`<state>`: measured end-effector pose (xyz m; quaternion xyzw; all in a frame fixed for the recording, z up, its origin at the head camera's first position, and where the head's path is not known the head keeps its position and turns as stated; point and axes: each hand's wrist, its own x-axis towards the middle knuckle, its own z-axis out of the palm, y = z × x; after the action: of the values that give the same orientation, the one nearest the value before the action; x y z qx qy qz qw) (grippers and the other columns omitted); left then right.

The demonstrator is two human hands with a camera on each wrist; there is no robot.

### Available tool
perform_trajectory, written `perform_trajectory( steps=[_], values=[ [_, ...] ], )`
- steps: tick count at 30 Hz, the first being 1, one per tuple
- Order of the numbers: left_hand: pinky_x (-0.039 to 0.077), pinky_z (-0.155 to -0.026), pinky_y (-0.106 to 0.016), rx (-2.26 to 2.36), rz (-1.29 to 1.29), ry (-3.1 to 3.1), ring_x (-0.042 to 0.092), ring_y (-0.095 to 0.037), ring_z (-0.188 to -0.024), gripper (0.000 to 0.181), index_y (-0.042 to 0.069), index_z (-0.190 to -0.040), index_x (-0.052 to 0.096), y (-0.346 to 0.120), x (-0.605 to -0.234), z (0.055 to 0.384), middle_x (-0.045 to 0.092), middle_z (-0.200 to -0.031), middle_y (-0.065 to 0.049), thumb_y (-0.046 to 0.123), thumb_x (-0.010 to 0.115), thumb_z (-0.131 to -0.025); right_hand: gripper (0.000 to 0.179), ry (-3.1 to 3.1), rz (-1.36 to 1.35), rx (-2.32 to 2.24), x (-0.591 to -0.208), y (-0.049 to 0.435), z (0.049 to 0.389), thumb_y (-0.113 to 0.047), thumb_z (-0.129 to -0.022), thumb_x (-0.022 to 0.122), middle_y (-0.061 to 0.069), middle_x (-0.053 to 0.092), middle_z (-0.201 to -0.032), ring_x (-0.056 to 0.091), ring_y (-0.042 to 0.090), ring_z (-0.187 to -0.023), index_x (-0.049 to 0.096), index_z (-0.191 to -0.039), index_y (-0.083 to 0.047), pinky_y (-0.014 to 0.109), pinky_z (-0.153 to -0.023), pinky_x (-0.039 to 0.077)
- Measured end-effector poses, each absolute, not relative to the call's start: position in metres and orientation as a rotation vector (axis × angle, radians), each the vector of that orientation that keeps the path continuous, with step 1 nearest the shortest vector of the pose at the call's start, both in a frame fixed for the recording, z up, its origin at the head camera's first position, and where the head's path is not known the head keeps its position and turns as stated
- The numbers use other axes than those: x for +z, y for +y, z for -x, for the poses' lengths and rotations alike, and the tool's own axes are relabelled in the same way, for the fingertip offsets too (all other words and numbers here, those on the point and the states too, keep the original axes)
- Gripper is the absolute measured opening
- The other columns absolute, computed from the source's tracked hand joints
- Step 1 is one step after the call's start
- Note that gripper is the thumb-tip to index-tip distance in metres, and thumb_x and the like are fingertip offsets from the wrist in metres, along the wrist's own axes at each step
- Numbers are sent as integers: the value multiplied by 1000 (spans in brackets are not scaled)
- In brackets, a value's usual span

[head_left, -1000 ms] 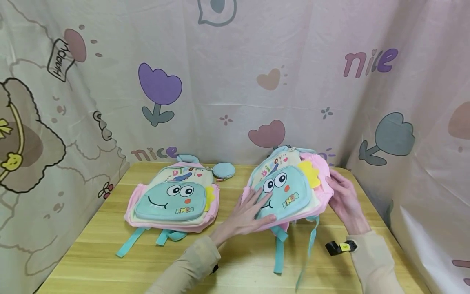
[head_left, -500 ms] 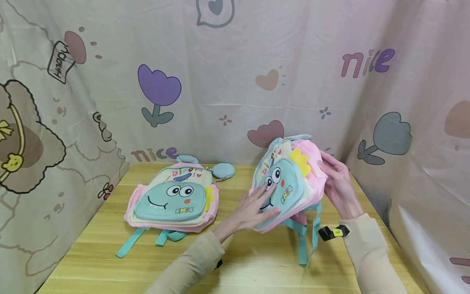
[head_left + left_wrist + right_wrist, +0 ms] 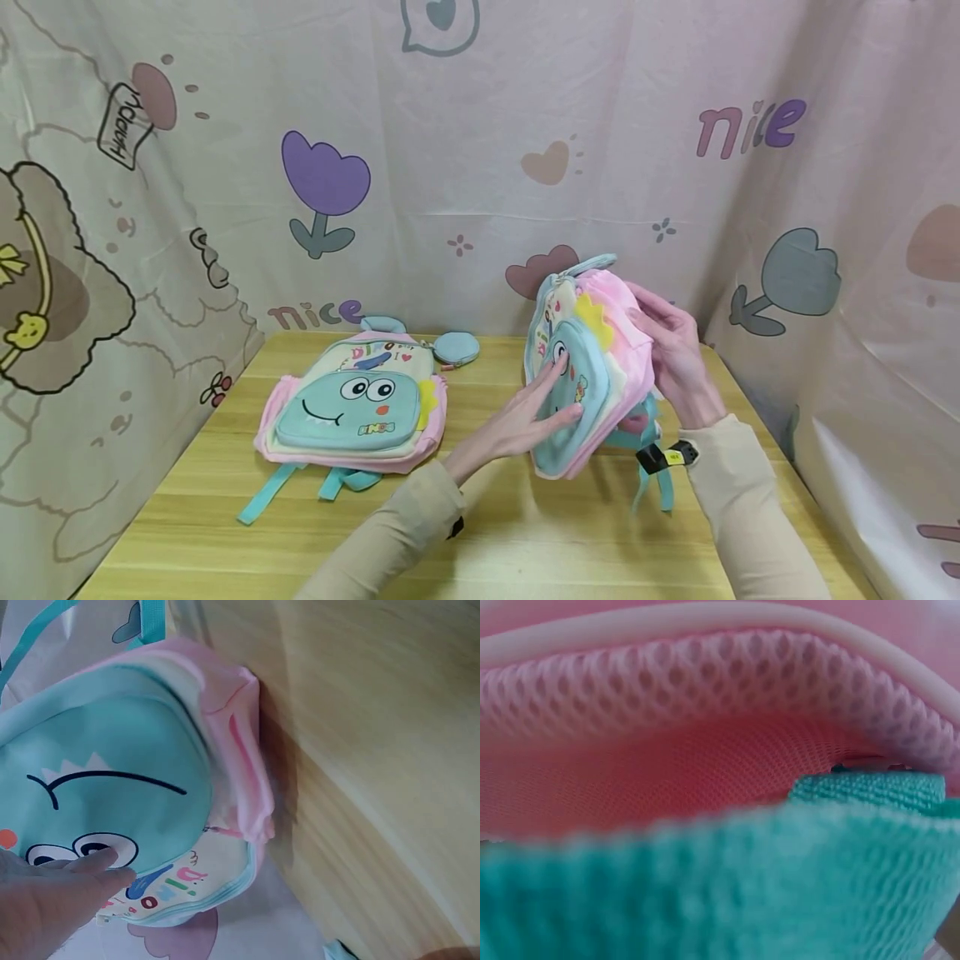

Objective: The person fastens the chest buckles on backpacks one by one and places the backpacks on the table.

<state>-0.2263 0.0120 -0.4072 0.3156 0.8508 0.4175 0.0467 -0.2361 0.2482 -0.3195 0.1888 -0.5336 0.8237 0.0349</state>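
Observation:
A pink, cream and teal kids' backpack (image 3: 630,367) with a cartoon dino face stands tilted on the table's right half, its front turned to the left. My left hand (image 3: 517,425) rests on the teal front pocket (image 3: 142,802) with its fingers straight. On the pink side of that backpack my right hand (image 3: 675,354) grips it, thumb on the side panel and some fingers hidden behind. Close up in the right wrist view are pink mesh padding (image 3: 690,675) and a teal webbing strap (image 3: 720,892); the right hand does not show there.
A matching backpack (image 3: 348,408) lies face up on the left of the wooden table (image 3: 510,550). A round light-blue pouch (image 3: 456,347) hangs off its top right, and teal straps (image 3: 270,493) stick out toward me. A printed curtain (image 3: 465,167) encloses the back and sides.
The right backpack has swung its front leftward and risen more upright, showing more of its pink side. My right hand has moved up and left with it; the left backpack has stayed put.

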Motion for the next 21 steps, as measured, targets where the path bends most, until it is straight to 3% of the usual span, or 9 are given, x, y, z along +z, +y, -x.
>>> perform_trajectory(
  steps=[6,13,21],
  values=[
    [23,-121,-63,1372,-930,2531,12,-30,-158,88,50,-156,-7,13,-400,229,1,-171,10,88,30,-86,37,-1651,-586,2498,-314,238,239,0,-100,56,0,71,-123,70,11,-103,64,-135,-8,26,-85,59],
    [33,-117,-63,1516,-891,2445,20,-35,-155,90,51,-155,-12,14,-394,232,1,-172,2,90,30,-85,38,-1725,-612,2434,-308,224,243,1,-98,59,0,72,-123,71,10,-103,64,-134,-7,27,-83,59],
    [34,-116,-62,1556,-863,2400,18,-34,-155,91,50,-156,-13,10,-391,231,-2,-172,-3,89,30,-85,35,-1802,-513,2416,-312,214,243,-2,-99,60,-5,72,-120,69,6,-104,67,-132,-12,22,-87,58]
  ],
)
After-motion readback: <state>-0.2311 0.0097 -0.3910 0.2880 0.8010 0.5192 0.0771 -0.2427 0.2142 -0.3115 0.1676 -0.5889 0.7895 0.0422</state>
